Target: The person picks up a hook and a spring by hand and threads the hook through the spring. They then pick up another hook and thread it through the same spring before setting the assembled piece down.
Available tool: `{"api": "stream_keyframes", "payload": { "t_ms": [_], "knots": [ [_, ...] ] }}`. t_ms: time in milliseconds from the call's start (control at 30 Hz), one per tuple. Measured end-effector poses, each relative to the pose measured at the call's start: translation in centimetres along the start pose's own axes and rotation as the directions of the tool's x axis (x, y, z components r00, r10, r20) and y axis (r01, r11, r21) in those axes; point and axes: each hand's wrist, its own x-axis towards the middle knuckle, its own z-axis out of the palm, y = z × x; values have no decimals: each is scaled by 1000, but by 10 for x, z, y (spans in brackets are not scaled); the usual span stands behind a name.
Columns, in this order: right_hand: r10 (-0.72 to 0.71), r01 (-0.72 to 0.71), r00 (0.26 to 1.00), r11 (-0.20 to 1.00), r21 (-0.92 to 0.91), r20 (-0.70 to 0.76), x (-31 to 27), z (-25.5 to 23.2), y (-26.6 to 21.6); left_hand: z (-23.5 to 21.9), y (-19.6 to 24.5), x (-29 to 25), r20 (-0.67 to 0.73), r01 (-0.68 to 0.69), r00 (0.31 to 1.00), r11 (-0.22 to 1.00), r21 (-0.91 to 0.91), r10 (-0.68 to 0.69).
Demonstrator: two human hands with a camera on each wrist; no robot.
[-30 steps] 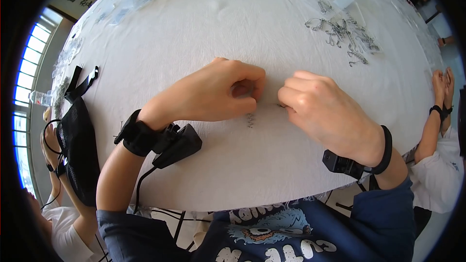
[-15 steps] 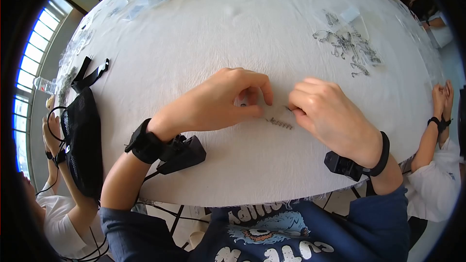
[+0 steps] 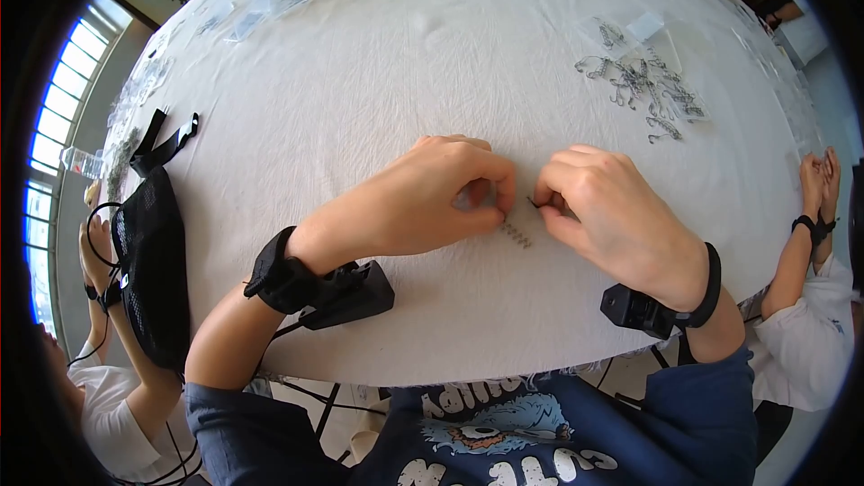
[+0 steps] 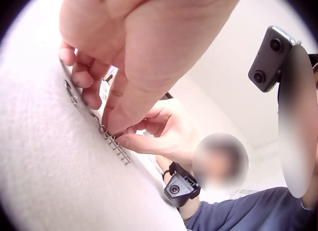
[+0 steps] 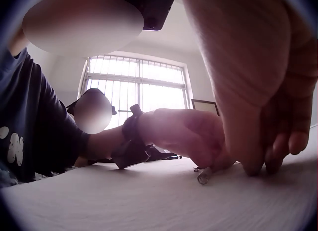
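Observation:
Over the white cloth, my left hand (image 3: 423, 193) pinches the upper end of a small metal coil spring (image 3: 517, 235) between thumb and forefinger. The left wrist view shows the spring's open coils (image 4: 118, 149) slanting down along the cloth, with a ring and a thin wire at the top. Under the curled left fingers lies another small metal piece (image 4: 71, 92). Close by on the right, my right hand (image 3: 612, 207) pinches a small dark thin piece (image 3: 533, 203), mostly hidden by the fingers. In the right wrist view the spring (image 5: 202, 177) lies low beside the fingertips.
A pile of metal hooks and springs (image 3: 639, 81) lies at the back right by clear plastic bags (image 3: 644, 27). More clear packets (image 3: 270, 9) lie far left. A black mesh bag (image 3: 153, 261) with a strap stands at the left edge. Other people sit on both sides.
My left fingers loosened from the spring, which lay slanted on the cloth, then pinched its end again. The left hand has shifted right, nearer the right hand, which keeps its pinch.

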Motion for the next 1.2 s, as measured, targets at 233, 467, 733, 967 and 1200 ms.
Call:
{"api": "stream_keyframes", "payload": {
  "t_ms": [233, 467, 733, 967, 1200],
  "knots": [
    [-38, 37, 999, 991, -131, -2, -2, 8, -7, 0, -1, 1, 5, -21, 1000, 1000, 18, 21],
    [-68, 71, 997, 975, -208, 22, 0, 8, -12, 10, -8, 2, -72, -127, 988, 983, 129, 137],
    [3, -2, 1000, 998, -55, 8, 1, 6, -4, -2, 4, -5, -93, 67, 993, 997, -31, -70],
    [57, -57, 998, 998, -15, 14, 1, 6, 2, 6, 57, -28, -286, -236, 958, 517, -823, -17],
    [41, -41, 998, 999, -17, -47, -2, 4, -4, 31, 113, -42, -323, -278, 942, -334, -901, 86]
  ]
}}
